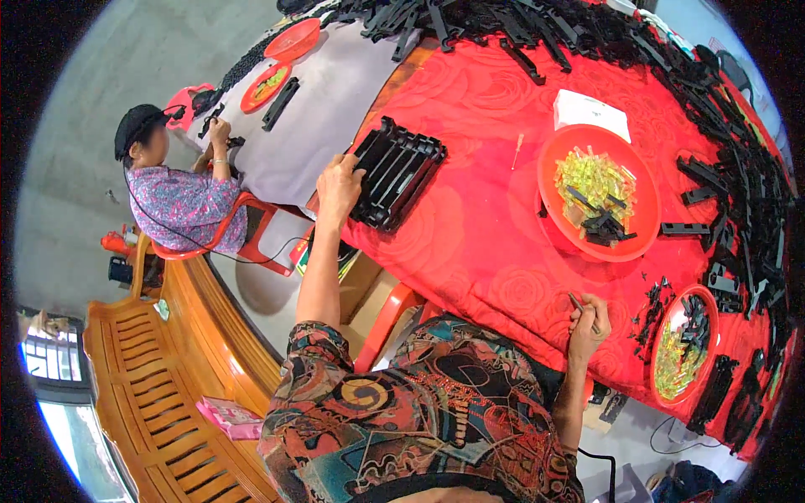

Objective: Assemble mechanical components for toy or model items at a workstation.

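A row of long black plastic parts (401, 174) lies side by side at the left edge of the red-covered table. My left hand (338, 189) is closed over the left end of that row, its fingertips partly hidden. Low over the table's front edge, my right hand (589, 325) pinches a slim, dark tool (573, 298) whose tip points up and left; its exact kind is unclear. Ahead of that hand stands a large red bowl (549, 210) with yellowish clear strips and some black pieces. Nearer on the right, a smaller red bowl (656, 387) holds similar strips and black pieces.
Black plastic parts (746, 210) are heaped along the far and right edges. A white box (591, 115) and a thin stick-like tool (517, 152) lie on the red cloth (478, 251). Another person (180, 197) sits at the left table. A wooden bench (159, 377) stands lower left.
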Motion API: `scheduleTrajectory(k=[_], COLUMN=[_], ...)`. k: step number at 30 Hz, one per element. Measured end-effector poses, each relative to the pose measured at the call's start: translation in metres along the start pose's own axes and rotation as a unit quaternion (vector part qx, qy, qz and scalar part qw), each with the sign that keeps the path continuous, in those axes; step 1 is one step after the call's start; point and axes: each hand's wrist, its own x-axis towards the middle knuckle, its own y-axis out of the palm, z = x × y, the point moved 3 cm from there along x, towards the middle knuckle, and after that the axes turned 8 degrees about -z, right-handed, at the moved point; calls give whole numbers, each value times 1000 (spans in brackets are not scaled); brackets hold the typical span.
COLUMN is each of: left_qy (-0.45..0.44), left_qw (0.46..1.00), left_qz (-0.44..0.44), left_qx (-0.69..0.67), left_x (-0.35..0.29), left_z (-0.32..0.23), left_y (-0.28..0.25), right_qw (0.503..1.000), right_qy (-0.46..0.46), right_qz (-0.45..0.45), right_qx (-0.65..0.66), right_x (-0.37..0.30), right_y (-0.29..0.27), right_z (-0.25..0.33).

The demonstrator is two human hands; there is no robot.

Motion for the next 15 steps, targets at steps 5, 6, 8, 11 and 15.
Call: scheduleTrajectory(k=[5,6,8,11,15], left_qy=[0,3,9,0,54], left_qw=[999,999,999,1000,989], left_qz=[41,37,28,23,-98], left_qx=[15,-7,-16,0,100], left_x=[0,0,0,2,4], left_z=[12,12,15,-9,-32], left_y=[8,6,-2,-10,-23], right_qw=[1000,1000,999,999,1000], right_qy=[-6,-14,-22,14,11], right_qz=[-30,-22,-26,-14,-14], right_qx=[-8,-11,-16,-27,-14], right_x=[-4,-4,-3,-3,-2], right_y=[2,6,8,3,3], right_z=[8,6,7,8,10])
